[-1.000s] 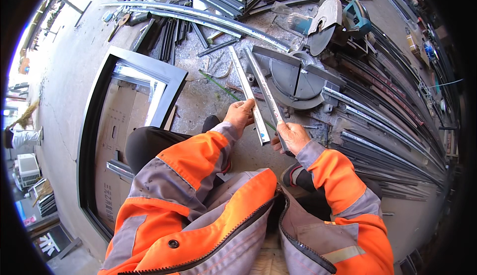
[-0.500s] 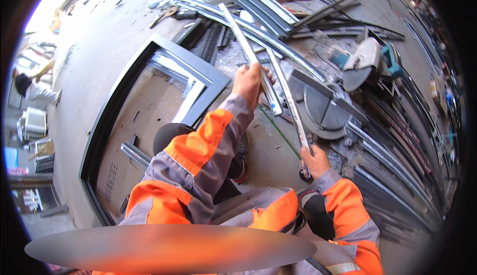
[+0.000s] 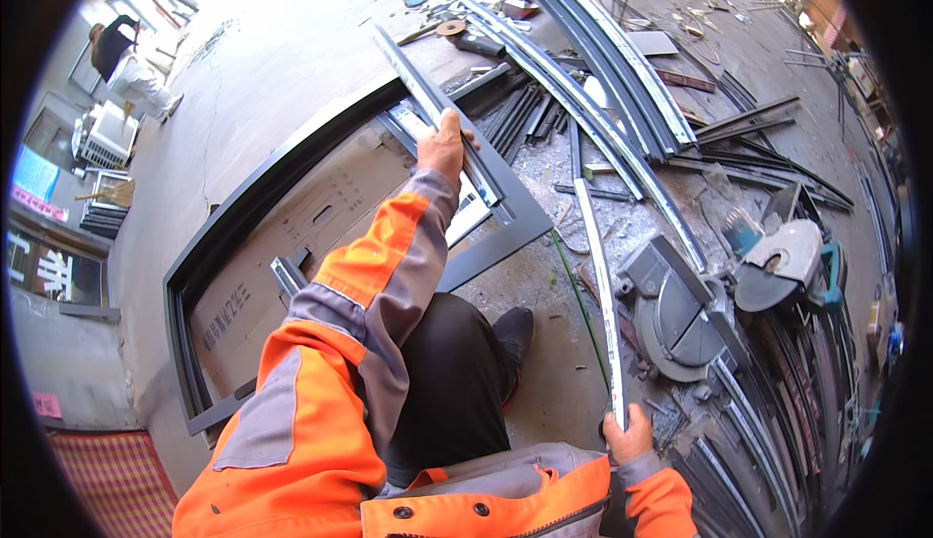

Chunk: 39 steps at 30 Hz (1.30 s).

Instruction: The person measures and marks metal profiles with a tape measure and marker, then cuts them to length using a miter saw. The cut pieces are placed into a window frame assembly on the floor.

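Note:
My left hand [image 3: 443, 149] is closed around a grey metal profile [image 3: 412, 79], which slants over the upper right part of a dark grey rectangular frame [image 3: 510, 246]. Low on the right, my right hand [image 3: 630, 434] grips the near end of a long, thin silver-white metal strip [image 3: 599, 290]. That strip points away from me, apart from the profile. A brown cardboard sheet [image 3: 277, 256] shows inside the frame, and a short metal piece [image 3: 288, 274] lies on it beside my left sleeve.
A cut-off saw [image 3: 782, 264] with a round grey base [image 3: 675, 329] stands at the right. Long metal profiles [image 3: 612, 57] and dark offcuts litter the floor beyond. Another person [image 3: 133, 67] bends over at the far left. A green cord [image 3: 575, 290] runs near the strip.
My left hand has moved left with its profile, which now lies over the frame. My right hand has come lower and nearer with the strip. The whole view has shifted.

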Each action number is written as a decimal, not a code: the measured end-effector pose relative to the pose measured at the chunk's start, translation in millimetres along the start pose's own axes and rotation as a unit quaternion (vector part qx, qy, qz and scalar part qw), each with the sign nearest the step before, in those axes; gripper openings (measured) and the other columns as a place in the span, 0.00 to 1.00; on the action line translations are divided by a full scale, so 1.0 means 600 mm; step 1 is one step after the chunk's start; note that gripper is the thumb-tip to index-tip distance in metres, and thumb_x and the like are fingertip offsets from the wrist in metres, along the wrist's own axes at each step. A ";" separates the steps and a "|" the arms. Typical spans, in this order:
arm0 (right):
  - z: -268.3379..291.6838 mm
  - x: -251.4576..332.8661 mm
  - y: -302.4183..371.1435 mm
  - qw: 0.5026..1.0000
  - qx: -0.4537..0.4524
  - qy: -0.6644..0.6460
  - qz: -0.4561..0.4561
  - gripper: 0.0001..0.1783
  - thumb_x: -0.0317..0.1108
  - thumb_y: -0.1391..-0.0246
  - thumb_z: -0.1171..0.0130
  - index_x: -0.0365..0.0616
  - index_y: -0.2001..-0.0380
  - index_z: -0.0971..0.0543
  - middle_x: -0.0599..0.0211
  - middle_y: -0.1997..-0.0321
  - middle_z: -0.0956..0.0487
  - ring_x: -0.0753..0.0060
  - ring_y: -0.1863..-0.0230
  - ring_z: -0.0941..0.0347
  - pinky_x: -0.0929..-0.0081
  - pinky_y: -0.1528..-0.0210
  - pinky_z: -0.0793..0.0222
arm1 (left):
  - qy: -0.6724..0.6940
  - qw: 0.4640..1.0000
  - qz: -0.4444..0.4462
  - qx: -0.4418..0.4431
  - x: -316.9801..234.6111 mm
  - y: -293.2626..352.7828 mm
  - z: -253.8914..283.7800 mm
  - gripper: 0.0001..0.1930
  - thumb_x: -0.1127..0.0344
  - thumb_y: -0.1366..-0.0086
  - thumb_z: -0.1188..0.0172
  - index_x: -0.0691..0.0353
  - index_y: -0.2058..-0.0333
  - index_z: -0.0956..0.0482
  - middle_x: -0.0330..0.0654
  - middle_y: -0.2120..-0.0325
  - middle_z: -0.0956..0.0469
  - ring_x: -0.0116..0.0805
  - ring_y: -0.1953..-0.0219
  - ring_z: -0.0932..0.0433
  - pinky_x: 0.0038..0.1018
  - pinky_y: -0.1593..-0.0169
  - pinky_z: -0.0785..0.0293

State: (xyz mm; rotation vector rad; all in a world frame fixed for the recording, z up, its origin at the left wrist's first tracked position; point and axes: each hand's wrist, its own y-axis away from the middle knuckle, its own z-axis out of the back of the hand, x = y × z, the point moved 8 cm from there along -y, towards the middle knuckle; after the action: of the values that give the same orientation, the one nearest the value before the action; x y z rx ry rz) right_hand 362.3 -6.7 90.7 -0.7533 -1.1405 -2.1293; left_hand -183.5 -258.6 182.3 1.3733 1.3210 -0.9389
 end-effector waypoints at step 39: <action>-0.107 -0.002 -0.059 0.998 -0.001 0.056 0.005 0.21 0.46 0.42 0.29 0.40 0.57 0.21 0.59 0.72 0.17 0.65 0.73 0.19 0.62 0.67 0.23 | -0.110 0.994 0.029 0.001 0.235 -0.032 0.119 0.20 0.48 0.21 0.44 0.58 0.66 0.22 0.32 0.76 0.26 0.22 0.76 0.29 0.24 0.71 0.32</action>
State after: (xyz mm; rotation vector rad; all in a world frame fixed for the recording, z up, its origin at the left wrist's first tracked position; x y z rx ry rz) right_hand 324.9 -45.8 41.2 -0.6300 -1.0728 -2.1359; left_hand -179.8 -295.7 27.4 1.2641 1.1093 -1.0205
